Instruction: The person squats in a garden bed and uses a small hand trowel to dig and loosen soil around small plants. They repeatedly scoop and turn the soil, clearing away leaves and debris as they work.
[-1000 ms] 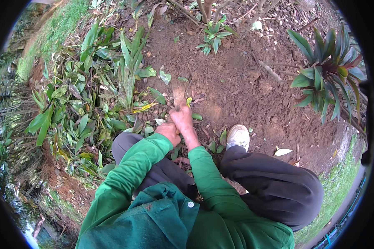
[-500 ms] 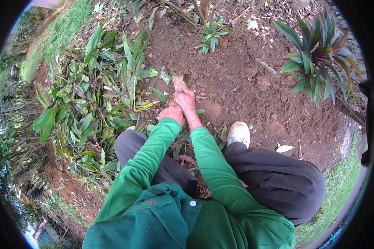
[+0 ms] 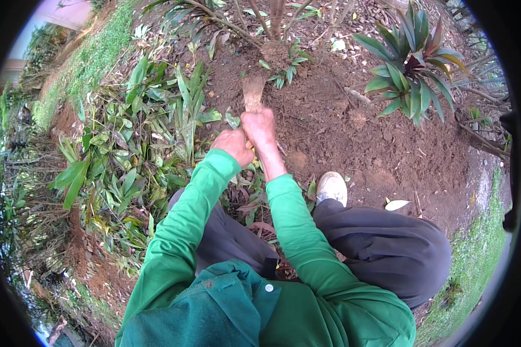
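Both of my hands are closed around the handle of a trowel-like digging tool (image 3: 253, 92), whose flat, soil-coated blade points away from me. My right hand (image 3: 259, 127) grips farther forward, close to the blade. Behind it and to its left, my left hand (image 3: 234, 146) holds the rear of the handle, which is mostly hidden by my fingers. Brown soil (image 3: 312, 110) lies around the blade. Just beyond the tip, a loose clump of soil (image 3: 274, 53) appears in front of a small green plant (image 3: 286, 72).
Piled cut leaves (image 3: 121, 139) cover the ground on the left. A dark-leaved plant (image 3: 411, 66) grows at the far right, and woody stems (image 3: 276, 20) rise at the far middle. My white shoe (image 3: 332, 188) rests on the soil, with grass (image 3: 474, 277) at the right edge.
My hands and the tool have moved slightly forward, away from me. The blade shows more fully, and a clump of soil now appears before the small plant.
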The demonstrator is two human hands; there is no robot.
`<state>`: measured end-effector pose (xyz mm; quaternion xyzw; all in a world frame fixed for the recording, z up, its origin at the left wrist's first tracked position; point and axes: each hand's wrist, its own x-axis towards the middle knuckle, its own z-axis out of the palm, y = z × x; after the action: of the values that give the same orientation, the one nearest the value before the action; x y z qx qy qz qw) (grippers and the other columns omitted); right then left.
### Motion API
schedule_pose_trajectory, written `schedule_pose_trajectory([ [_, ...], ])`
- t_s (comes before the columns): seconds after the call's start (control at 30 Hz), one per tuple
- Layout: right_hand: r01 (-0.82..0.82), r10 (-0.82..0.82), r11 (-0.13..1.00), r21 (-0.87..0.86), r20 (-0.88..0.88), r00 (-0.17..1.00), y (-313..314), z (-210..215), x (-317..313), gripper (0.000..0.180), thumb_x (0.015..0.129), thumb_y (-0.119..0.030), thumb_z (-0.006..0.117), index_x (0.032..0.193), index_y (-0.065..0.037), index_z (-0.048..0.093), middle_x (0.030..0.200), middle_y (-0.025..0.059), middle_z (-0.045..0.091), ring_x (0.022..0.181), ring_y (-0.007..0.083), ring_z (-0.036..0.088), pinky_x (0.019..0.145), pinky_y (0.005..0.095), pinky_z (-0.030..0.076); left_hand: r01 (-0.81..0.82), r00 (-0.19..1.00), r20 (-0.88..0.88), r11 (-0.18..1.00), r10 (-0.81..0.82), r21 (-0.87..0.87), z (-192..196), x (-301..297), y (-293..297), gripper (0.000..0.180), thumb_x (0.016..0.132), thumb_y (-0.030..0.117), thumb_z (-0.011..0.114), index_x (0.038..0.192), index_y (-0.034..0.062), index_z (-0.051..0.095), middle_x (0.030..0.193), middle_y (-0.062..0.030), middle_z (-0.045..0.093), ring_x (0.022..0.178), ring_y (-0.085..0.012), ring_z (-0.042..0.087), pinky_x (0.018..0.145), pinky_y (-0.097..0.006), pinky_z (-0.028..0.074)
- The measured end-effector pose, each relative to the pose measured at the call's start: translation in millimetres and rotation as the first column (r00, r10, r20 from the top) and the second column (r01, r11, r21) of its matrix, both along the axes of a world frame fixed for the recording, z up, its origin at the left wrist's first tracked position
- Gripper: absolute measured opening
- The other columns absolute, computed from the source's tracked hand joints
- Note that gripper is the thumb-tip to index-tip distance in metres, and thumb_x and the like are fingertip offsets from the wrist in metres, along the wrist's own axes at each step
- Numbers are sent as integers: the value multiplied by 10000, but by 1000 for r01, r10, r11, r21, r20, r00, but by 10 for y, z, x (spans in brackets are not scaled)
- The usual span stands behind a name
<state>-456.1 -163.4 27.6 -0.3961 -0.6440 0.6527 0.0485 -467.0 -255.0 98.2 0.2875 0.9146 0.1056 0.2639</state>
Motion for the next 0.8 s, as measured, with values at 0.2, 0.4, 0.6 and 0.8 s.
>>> schedule_pose_trajectory([
  [0.2, 119, -89, 931, -346, 101, 991, -923, -193, 626, 379, 668, -35, 542, 1021, 99, 516, 737, 162, 596, 660, 253, 588, 609, 365, 467, 160, 958, 279, 924, -61, -347, 150, 277, -520, 273, 630, 124, 577, 830, -53, 636, 845, -294, 616, 862, -405, 614, 810, -451, 488],
  [0.4, 267, -250, 778, -569, 110, 962, -927, -109, 766, 415, 677, 7, 530, 1073, 93, 436, 727, 99, 532, 598, 173, 524, 507, 328, 417, 323, 896, 416, 870, -155, -372, 94, 162, -503, 224, 614, 118, 576, 720, -71, 634, 750, -295, 603, 809, -400, 623, 770, -444, 495],
  [0.6, 69, -63, 969, -236, 35, 997, -566, -554, 756, 420, 637, -70, 569, 1004, 127, 512, 745, 221, 616, 704, 296, 620, 638, 391, 483, 162, 932, 353, 967, -85, -194, -574, 381, -364, 272, 655, 165, 571, 788, -66, 625, 782, -299, 607, 794, -429, 614, 756, -459, 494],
  [0.8, -293, 242, 943, 160, 275, 930, -370, -716, 811, 661, 651, -124, 542, 1232, 154, 394, 882, 349, 593, 861, 409, 624, 781, 440, 504, -162, 915, 372, 987, 158, -20, -1154, 770, -434, 309, 691, 241, 597, 905, 23, 644, 876, -254, 633, 871, -402, 615, 796, -445, 487],
])
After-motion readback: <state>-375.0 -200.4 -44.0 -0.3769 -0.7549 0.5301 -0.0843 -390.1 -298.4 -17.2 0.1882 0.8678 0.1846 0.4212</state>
